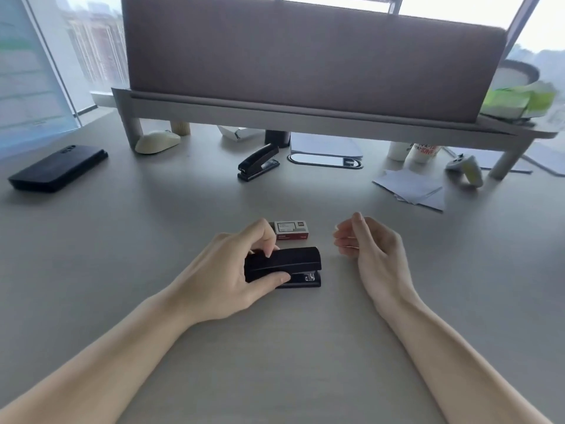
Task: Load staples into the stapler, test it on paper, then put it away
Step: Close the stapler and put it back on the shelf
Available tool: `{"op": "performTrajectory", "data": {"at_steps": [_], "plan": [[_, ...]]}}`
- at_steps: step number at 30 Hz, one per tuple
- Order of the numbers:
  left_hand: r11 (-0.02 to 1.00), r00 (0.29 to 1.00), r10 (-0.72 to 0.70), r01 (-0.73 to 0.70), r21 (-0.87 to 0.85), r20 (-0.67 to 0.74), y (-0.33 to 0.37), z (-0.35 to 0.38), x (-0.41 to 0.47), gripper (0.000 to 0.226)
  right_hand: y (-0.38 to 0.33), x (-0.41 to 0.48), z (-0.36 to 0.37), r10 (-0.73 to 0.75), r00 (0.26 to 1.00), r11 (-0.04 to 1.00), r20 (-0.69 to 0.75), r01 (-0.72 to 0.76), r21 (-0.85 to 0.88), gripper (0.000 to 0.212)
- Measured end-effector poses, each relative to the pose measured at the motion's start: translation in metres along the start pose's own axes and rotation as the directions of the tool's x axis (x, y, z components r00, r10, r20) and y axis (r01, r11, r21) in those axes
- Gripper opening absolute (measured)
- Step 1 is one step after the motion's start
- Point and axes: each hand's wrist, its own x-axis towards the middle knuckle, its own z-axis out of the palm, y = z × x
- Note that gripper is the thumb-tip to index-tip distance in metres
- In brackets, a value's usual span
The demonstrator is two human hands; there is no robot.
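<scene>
Head view: the stapler [301, 262] is gripped by the left hand [226, 270] toward the desk [122, 246] near edge; nothing is held by the loosely curled right hand [373, 249].

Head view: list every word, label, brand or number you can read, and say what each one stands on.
Nothing can be quoted as it reads.
Staple box: printed label with a small dark logo block, too small and blurred to read.
Paper cup: red lettering, too blurred to read.
Green packet: any print is blurred out.
Stapler held by the left hand: no text visible.
</scene>
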Motion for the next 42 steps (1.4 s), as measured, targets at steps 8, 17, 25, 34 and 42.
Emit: {"op": "performTrajectory", "data": {"at_steps": [8, 17, 25, 34, 42], "plan": [[1.000, 0.985, -0.021, 0.018, -0.023, -0.172, 0.016, -0.015, 0.033, 0.038, -0.020, 0.042, 0.033, 0.013, 1.000, 0.999, -0.004, -0.013, 0.043, 0.046], [0.935, 0.927, -0.190, 0.272, 0.229, -0.325, -0.036, -0.027, 0.165, 0.033, 0.001, 0.050, 0.048, 0.040, 0.999, 0.996, -0.019, -0.038, 0.081, 0.045], [0.835, 0.935, -0.181, 0.310, 0.454, -0.306, -0.082, 0.018, 0.204, 0.034, 0.003, 0.056, 0.050, 0.048, 0.999, 0.994, -0.008, -0.047, 0.098, 0.043], [0.777, 0.936, 0.027, 0.202, 0.596, -0.352, -0.100, 0.023, 0.205, 0.049, 0.004, 0.053, 0.050, 0.023, 1.000, 0.999, 0.014, -0.023, 0.049, 0.044], [0.761, 0.843, -0.480, 0.537, 0.365, -0.241, -0.109, 0.018, 0.225, 0.083, 0.005, 0.053, 0.051, 0.012, 0.999, 0.999, 0.038, -0.013, 0.031, 0.042]]}}
